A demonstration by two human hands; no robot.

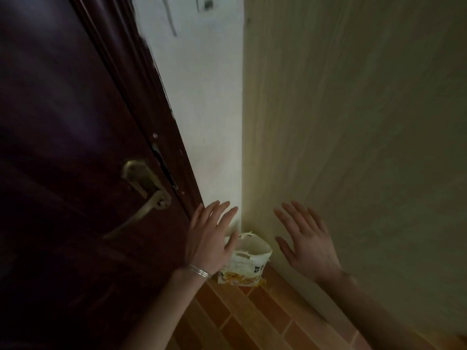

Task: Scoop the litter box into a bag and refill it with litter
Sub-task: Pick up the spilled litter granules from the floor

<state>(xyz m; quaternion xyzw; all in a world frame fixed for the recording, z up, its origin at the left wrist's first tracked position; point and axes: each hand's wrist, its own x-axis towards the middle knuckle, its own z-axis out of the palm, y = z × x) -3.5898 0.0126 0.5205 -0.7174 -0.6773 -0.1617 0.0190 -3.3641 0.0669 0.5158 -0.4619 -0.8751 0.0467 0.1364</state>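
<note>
Reaching hands (pixel 211 238) (pixel 307 245), fingers spread, holding nothing

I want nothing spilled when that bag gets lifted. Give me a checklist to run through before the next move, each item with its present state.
1. Bag standing upright in the corner on the floor: ok.
2. Bag top open, so it can spill if tipped: not ok.
3. Left hand free, fingers straight: ok.
4. Right hand free, fingers spread: ok.
5. Either hand gripping the bag: not ok, neither does yet.
6. How full the bag is: cannot tell.
</note>
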